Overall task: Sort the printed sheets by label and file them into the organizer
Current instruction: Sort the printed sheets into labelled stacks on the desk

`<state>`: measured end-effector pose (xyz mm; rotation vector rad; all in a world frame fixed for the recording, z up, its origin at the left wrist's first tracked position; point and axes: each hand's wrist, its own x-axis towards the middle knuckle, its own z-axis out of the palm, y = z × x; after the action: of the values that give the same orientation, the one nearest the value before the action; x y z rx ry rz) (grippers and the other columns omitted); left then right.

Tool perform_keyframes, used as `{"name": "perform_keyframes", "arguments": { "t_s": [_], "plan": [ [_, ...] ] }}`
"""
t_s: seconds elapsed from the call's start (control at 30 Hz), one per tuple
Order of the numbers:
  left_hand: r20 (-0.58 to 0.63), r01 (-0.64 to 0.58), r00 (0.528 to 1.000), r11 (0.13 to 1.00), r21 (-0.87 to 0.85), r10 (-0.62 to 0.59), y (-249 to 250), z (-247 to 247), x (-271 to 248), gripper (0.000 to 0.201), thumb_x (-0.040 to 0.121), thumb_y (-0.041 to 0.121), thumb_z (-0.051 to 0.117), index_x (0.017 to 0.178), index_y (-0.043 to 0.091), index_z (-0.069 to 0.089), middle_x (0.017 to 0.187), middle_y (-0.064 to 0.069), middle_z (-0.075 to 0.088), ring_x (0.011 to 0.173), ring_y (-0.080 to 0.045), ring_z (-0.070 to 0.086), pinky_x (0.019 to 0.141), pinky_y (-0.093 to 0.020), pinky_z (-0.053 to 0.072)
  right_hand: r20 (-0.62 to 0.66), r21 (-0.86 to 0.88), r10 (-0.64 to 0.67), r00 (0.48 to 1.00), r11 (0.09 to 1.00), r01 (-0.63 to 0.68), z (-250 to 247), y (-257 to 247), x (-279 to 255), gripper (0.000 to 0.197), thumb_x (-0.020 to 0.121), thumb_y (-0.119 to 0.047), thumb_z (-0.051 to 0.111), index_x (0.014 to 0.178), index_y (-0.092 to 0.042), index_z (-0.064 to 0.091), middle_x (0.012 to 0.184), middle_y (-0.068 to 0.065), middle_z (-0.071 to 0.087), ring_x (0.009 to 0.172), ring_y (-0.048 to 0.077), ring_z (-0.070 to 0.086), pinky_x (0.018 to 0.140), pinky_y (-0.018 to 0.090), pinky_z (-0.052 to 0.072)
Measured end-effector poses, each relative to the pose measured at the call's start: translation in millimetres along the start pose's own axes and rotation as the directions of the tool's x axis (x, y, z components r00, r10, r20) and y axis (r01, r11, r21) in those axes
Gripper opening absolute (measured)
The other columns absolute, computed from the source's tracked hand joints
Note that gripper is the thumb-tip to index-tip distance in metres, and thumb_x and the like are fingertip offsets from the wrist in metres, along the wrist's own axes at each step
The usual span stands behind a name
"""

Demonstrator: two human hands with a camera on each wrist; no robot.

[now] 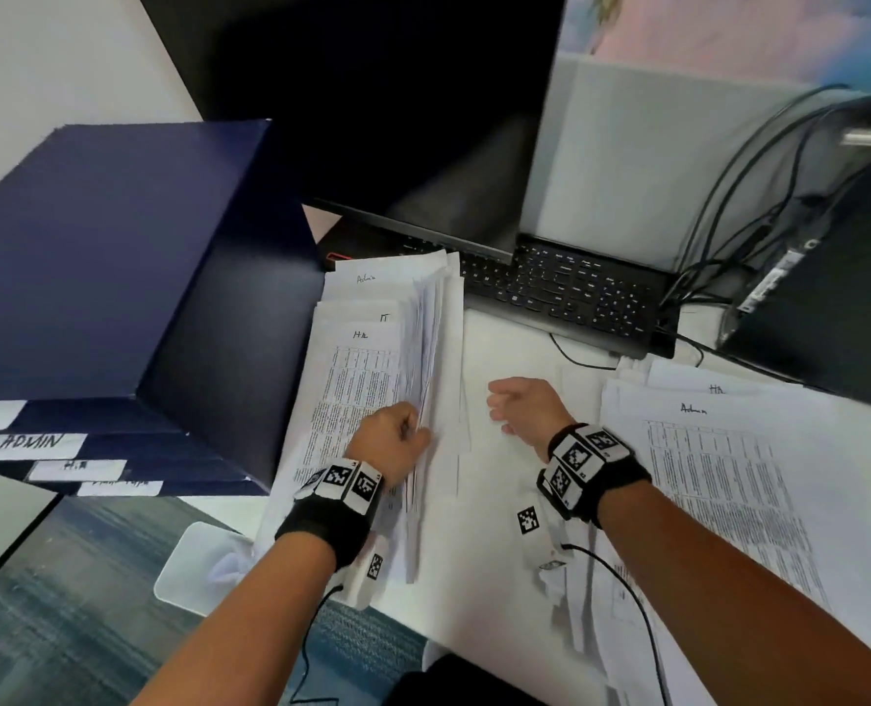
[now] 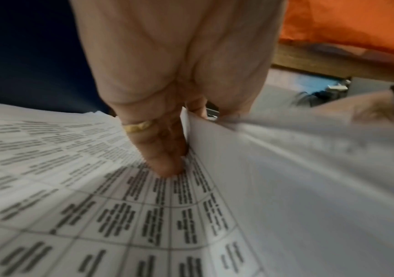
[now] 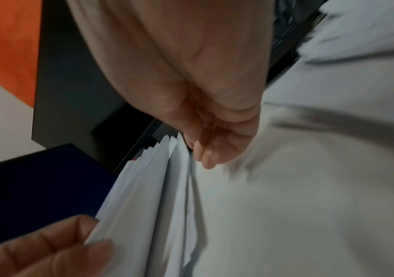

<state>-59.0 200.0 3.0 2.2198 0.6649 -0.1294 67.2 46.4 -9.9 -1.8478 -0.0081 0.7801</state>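
A pile of printed sheets lies beside the dark blue organizer; the top sheets are hand-labelled HR, IT and Admin. My left hand pinches the near edge of a bundle of sheets lifted on edge from that pile. In the left wrist view a ringed finger presses on the printed table sheet under the raised bundle. My right hand hovers just right of the bundle over blank paper, fingers loosely curled and holding nothing. The organizer's front tabs read ADMIN and HR.
A second spread of sheets, topped by one labelled Admin, covers the desk at right. A black keyboard and a monitor stand behind the piles. Cables and a dark computer case sit at far right.
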Motion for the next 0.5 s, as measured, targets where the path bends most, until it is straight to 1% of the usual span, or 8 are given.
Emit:
{"name": "perform_keyframes", "arguments": {
  "t_s": [0.03,0.1,0.17,0.23,0.3,0.37,0.43,0.5],
  "plan": [
    [0.013,0.005,1.000,0.997,0.072,-0.006,4.7,5.3,-0.3,0.022,0.087,0.029,0.060,0.099,0.014,0.050,0.083,-0.005,0.061,0.073,-0.022,0.059,0.070,-0.033,0.051,-0.039,0.009,-0.015,0.999,1.000,0.015,-11.5,5.4,-1.2,0.028,0.094,-0.001,0.044,0.114,-0.008,0.063,0.095,0.004,0.062,0.073,0.011,0.059,0.061,0.019,0.046],
    [0.016,0.006,1.000,0.985,0.175,-0.009,13.4,16.0,-0.1,0.053,0.082,0.043,0.064,0.121,0.023,0.035,0.096,-0.004,0.063,0.083,-0.025,0.063,0.079,-0.035,0.052,-0.117,0.007,-0.029,0.993,1.000,0.030,-37.5,17.3,-5.2,0.028,0.092,0.000,0.047,0.112,-0.006,0.065,0.093,0.006,0.064,0.068,0.009,0.058,0.060,0.018,0.046],
    [0.004,0.026,1.000,0.965,0.263,-0.028,23.2,27.7,1.4,0.072,0.076,0.056,0.065,0.128,0.028,0.023,0.102,-0.008,0.064,0.089,-0.031,0.065,0.085,-0.040,0.051,-0.203,-0.049,-0.051,0.978,0.998,0.041,-67.3,29.6,-10.4,0.025,0.089,0.000,0.050,0.105,-0.006,0.069,0.089,0.005,0.065,0.071,0.013,0.058,0.064,0.021,0.047],
    [-0.007,0.069,0.997,0.929,0.363,-0.071,35.8,39.6,2.6,0.082,0.077,0.058,0.063,0.135,0.024,0.017,0.114,-0.014,0.061,0.100,-0.035,0.063,0.087,-0.043,0.049,-0.274,-0.167,-0.078,0.959,0.985,0.032,-98.2,42.8,-16.8,0.023,0.086,-0.003,0.051,0.085,-0.015,0.071,0.081,-0.001,0.062,0.078,0.017,0.055,0.066,0.021,0.045],
    [-0.027,0.117,0.993,0.903,0.413,-0.116,50.5,51.3,2.0,0.080,0.080,0.055,0.059,0.137,0.021,0.015,0.119,-0.017,0.058,0.104,-0.037,0.060,0.088,-0.045,0.048,-0.306,-0.314,-0.071,0.949,0.949,-0.030,-127.6,53.7,-25.4,0.027,0.088,-0.005,0.048,0.075,-0.024,0.061,0.079,-0.003,0.057,0.081,0.017,0.050,0.064,0.021,0.042],
    [-0.027,0.103,0.994,0.883,0.459,-0.102,65.5,64.4,-1.1,0.070,0.084,0.051,0.055,0.136,0.020,0.018,0.123,-0.015,0.054,0.106,-0.036,0.059,0.089,-0.045,0.048,-0.323,-0.494,-0.028,0.946,0.858,-0.143,-155.1,61.7,-36.6,0.020,0.092,-0.008,0.046,0.092,-0.017,0.064,0.095,0.009,0.059,0.093,0.021,0.054,0.081,0.026,0.044],
    [0.010,0.033,0.999,0.871,0.490,-0.044,82.4,79.7,-7.0,0.061,0.088,0.047,0.052,0.135,0.019,0.027,0.129,-0.012,0.051,0.112,-0.033,0.055,0.091,-0.043,0.046,-0.379,-0.564,0.047,0.924,0.780,-0.271,-181.6,73.6,-41.3,0.027,0.092,-0.012,0.046,0.108,-0.004,0.066,0.114,0.016,0.063,0.109,0.030,0.057,0.095,0.036,0.046],
    [0.049,-0.034,0.999,0.888,0.458,0.013,96.7,97.5,-12.1,0.051,0.090,0.042,0.051,0.133,0.019,0.037,0.132,-0.008,0.050,0.116,-0.030,0.052,0.094,-0.041,0.044,-0.442,-0.569,0.143,0.885,0.718,-0.400,-203.4,83.4,-47.5,0.028,0.088,-0.016,0.047,0.106,-0.004,0.065,0.120,0.013,0.062,0.111,0.031,0.057,0.097,0.039,0.044]
  ]
}}
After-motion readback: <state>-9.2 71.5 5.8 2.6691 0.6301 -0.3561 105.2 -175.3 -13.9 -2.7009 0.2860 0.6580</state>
